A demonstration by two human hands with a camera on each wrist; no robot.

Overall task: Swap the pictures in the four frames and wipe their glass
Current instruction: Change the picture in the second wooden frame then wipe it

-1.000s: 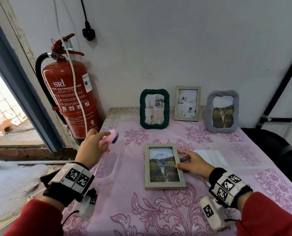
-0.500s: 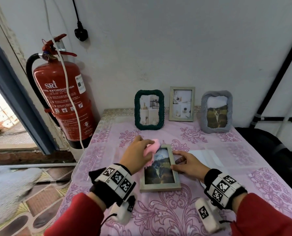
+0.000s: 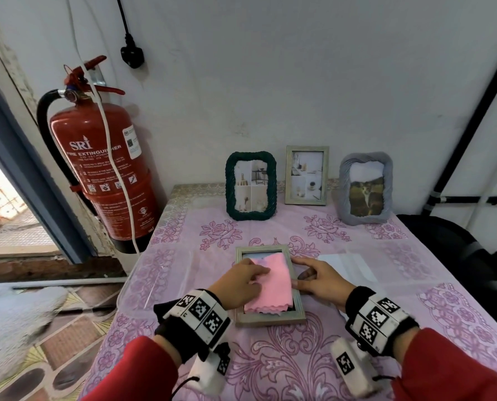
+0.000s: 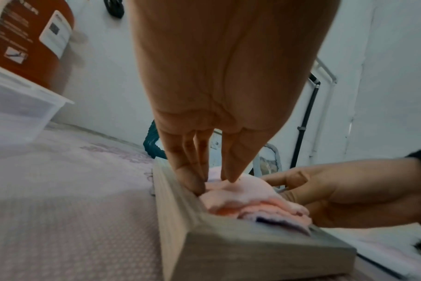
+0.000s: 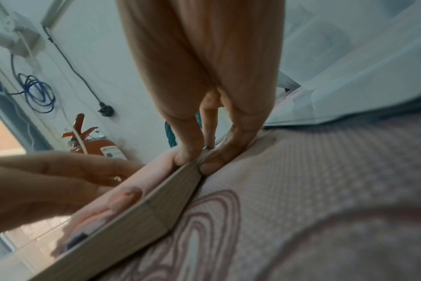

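Note:
A pale wooden frame (image 3: pixel 270 318) lies flat on the pink flowered tablecloth (image 3: pixel 371 299) in front of me. A pink cloth (image 3: pixel 270 285) covers most of its glass. My left hand (image 3: pixel 259 270) presses the cloth onto the glass with straight fingers (image 4: pixel 190 182). My right hand (image 3: pixel 298 273) pinches the frame's right rail (image 5: pixel 171 197), thumb on top and fingers (image 5: pixel 216 161) against the outer side. At the back stand three more frames: a dark green one (image 3: pixel 250 217), a pale wooden one (image 3: pixel 306 201) and a grey one (image 3: pixel 366 219).
A red fire extinguisher (image 3: pixel 102 169) hangs on the wall left of the table. A clear plastic box (image 3: pixel 137 287) sits at the table's left edge. White sheets (image 3: pixel 348 264) lie just right of the flat frame. A black bag (image 3: pixel 455 250) sits beyond the right edge.
My left hand carried the pink cloth from over the clear box at the left onto the flat frame and spread it over the glass. The right hand stayed on the frame's right rail.

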